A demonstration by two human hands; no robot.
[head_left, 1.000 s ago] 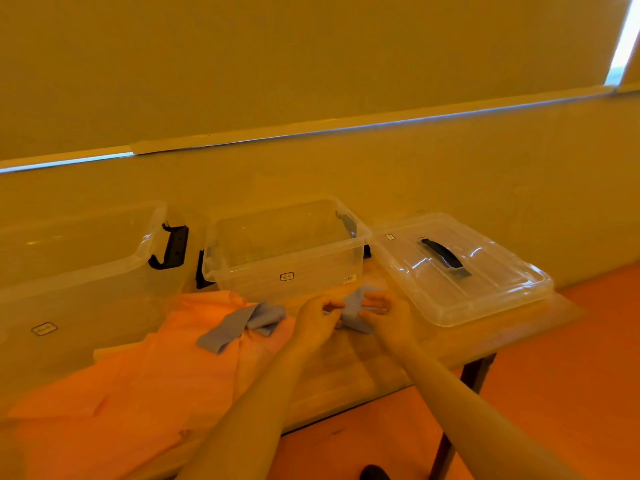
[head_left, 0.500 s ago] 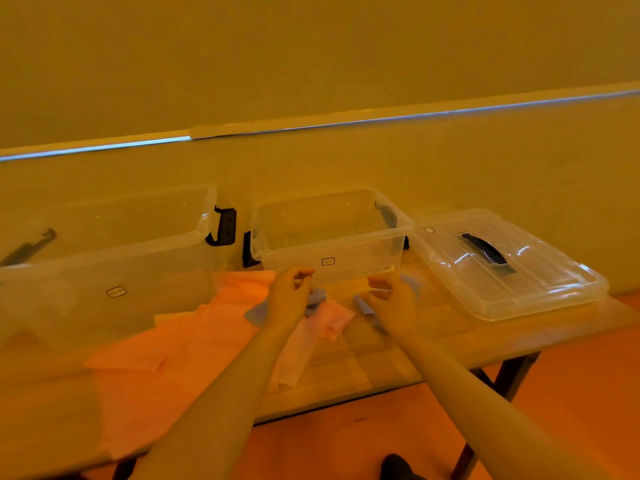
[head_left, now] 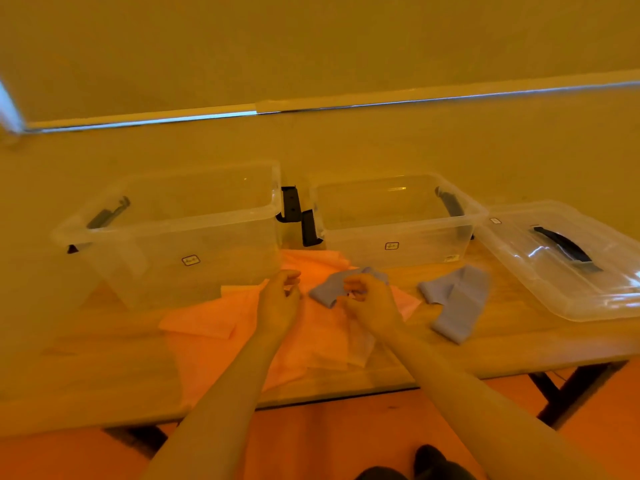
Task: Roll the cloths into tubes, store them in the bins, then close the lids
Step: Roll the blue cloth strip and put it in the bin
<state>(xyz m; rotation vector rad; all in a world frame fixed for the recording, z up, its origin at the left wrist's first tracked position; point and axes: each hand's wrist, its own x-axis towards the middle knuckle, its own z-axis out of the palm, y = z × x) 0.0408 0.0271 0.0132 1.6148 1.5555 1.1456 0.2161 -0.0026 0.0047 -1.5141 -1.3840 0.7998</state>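
Your left hand (head_left: 281, 299) and right hand (head_left: 372, 299) hover with fingers curled over the pink cloths (head_left: 242, 317); whether they pinch anything, I cannot tell. One blue cloth (head_left: 330, 289) lies just beyond your right hand, another (head_left: 457, 303) lies beside the lid (head_left: 561, 271). Both bins (head_left: 398, 216) stand open, and a loose roll may spring apart before reaching one.

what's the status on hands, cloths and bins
Left hand curled, empty. Right hand pinching blue cloth. Both bins open, empty; lid off. Nothing blocking.
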